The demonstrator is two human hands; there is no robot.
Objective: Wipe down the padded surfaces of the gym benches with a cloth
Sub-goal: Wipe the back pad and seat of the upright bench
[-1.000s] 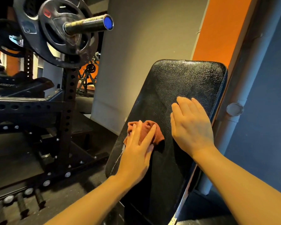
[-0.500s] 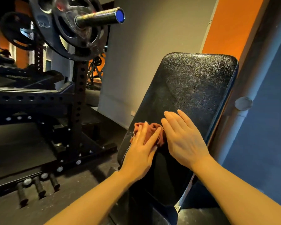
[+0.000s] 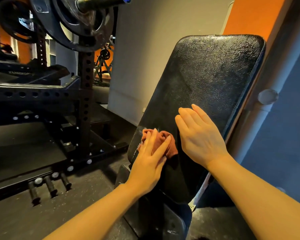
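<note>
A black padded backrest [image 3: 210, 78] of an inclined gym bench rises in front of me, its surface glossy and grained. A crumpled reddish-brown cloth [image 3: 164, 141] lies on the pad's lower left part. My left hand [image 3: 149, 163] presses the cloth against the pad with straight fingers. My right hand [image 3: 197, 135] lies flat, fingers straight, just right of the cloth near the middle of the pad. The bench seat [image 3: 156, 220] shows dark below my forearms.
A black perforated squat rack [image 3: 85, 94] stands left with a barbell sleeve [image 3: 102, 1] and weight plate [image 3: 71, 23] overhead. Several storage pegs [image 3: 48, 186] stick out low on the rack. A grey wall, an orange wall and a blue wall with a white pipe [image 3: 267, 97] close the right.
My left hand and the cloth slid a little down and left on the pad. My right hand came down from the upper pad beside the cloth. The camera tilted, lifting the barbell in view.
</note>
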